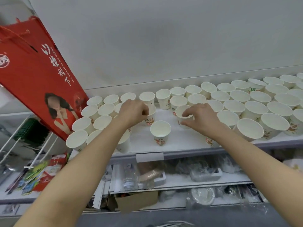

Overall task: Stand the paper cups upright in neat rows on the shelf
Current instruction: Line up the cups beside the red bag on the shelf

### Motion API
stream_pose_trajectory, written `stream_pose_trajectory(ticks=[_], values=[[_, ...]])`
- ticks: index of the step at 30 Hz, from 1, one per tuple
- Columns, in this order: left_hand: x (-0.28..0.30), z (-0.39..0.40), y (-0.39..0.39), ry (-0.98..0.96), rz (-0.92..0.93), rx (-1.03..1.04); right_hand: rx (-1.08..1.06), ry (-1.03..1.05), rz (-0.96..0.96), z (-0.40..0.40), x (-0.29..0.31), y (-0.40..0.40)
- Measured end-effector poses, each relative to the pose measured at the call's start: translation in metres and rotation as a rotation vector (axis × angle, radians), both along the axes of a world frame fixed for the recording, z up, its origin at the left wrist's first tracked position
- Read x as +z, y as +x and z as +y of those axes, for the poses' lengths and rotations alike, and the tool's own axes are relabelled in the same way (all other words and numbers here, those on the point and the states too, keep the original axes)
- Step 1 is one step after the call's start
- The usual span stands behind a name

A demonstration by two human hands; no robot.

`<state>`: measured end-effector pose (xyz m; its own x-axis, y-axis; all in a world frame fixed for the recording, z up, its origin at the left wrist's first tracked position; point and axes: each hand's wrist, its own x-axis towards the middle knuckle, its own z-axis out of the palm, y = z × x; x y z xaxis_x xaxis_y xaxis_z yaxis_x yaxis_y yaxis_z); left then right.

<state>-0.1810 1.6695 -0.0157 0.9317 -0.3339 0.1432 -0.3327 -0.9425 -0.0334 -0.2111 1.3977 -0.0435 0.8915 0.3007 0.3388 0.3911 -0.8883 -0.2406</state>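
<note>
Several white paper cups with red and green print stand upright in rows on a white shelf (182,141). My left hand (132,112) pinches the rim of one cup (151,112) in the middle gap. The fingers of my right hand (200,117) hold the rim of another cup (181,112) a little to the right. A single cup (160,132) stands alone between my hands, nearer the front edge. Cups fill the shelf in rows on the left (89,112) and on the right (255,105).
A red gift bag (32,74) leans at the shelf's left end, touching the leftmost cups. Lower shelves hold plastic-wrapped goods (203,172) and a cardboard box (136,200). Snack packets (41,174) hang at lower left. A white wall rises behind the cups.
</note>
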Motion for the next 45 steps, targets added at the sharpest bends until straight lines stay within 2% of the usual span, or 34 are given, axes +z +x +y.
stream_pose_trajectory(ticks=[6, 15, 17, 20, 22, 24, 26, 28, 32, 36, 39, 42, 45], values=[[0.003, 0.008, 0.002, 0.113, -0.111, 0.048, -0.010, -0.020, 0.031, 0.012, -0.002, 0.001], [0.003, 0.011, 0.018, 0.127, -0.046, 0.000, 0.106, 0.119, 0.130, 0.059, 0.008, 0.026], [0.007, 0.015, 0.020, 0.061, 0.009, -0.041, 0.110, 0.129, 0.134, 0.066, 0.010, 0.035], [0.021, 0.024, 0.028, -0.210, 0.100, -0.027, 0.137, 0.110, 0.132, 0.069, 0.011, 0.041], [0.031, 0.027, 0.042, -0.259, 0.085, -0.010, 0.178, 0.130, 0.172, 0.065, 0.010, 0.041], [0.038, 0.024, 0.056, -0.187, 0.055, -0.013, 0.184, 0.239, 0.191, 0.059, 0.012, 0.042], [0.040, 0.020, 0.070, -0.088, 0.057, -0.022, 0.123, 0.351, 0.110, 0.053, 0.017, 0.052], [0.037, 0.016, 0.082, 0.010, 0.095, -0.037, 0.039, 0.282, 0.044, 0.049, 0.020, 0.070], [0.035, 0.015, 0.099, 0.176, 0.149, -0.099, -0.027, -0.004, 0.167, 0.055, 0.019, 0.111], [0.027, 0.016, 0.109, 0.315, 0.157, -0.178, -0.017, -0.172, 0.206, 0.069, 0.024, 0.127], [0.020, 0.019, 0.112, 0.391, 0.106, -0.228, 0.000, -0.220, 0.182, 0.072, 0.022, 0.130], [0.016, 0.021, 0.111, 0.439, 0.054, -0.258, 0.008, -0.178, 0.141, 0.075, 0.015, 0.133], [0.016, 0.024, 0.110, 0.402, 0.074, -0.251, 0.032, -0.151, 0.136, 0.082, 0.013, 0.131]])
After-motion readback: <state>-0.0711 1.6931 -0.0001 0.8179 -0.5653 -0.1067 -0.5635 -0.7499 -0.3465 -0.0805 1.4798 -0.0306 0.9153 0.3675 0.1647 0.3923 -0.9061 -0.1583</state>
